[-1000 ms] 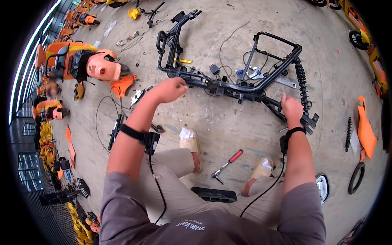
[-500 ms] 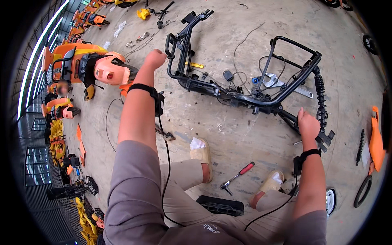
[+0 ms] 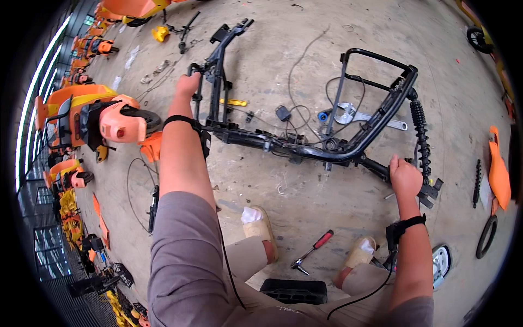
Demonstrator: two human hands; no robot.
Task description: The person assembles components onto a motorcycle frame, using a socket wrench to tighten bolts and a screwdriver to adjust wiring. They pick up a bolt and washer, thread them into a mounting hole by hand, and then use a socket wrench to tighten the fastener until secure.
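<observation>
A black motorbike frame (image 3: pixel 297 146) made of bent tubes is on the concrete floor in front of me. At its front left, my left hand (image 3: pixel 188 84) is closed around an upright bar. Near the rear right end, my right hand (image 3: pixel 406 179) is closed at the frame's rear arm, next to a black coil-spring shock absorber (image 3: pixel 419 122). Fingers of both hands are partly hidden. Thin black cables and a small black box (image 3: pixel 283 113) lie behind the frame's lower tube. A large adjustable wrench (image 3: pixel 381 120) shows beyond the rear tubes.
A red-handled ratchet (image 3: pixel 315 248) lies between my feet, with a black case (image 3: pixel 294 291) nearer me. An orange scooter (image 3: pixel 103 120) stands at left. On the right are an orange panel (image 3: pixel 497 171), a loose shock absorber (image 3: pixel 477 184) and a white wheel (image 3: pixel 441 264).
The whole view has shifted, so the frame's front end and the scooter appear farther left and lower. My left hand is now closer in over the front bar; my right hand stays at the rear arm.
</observation>
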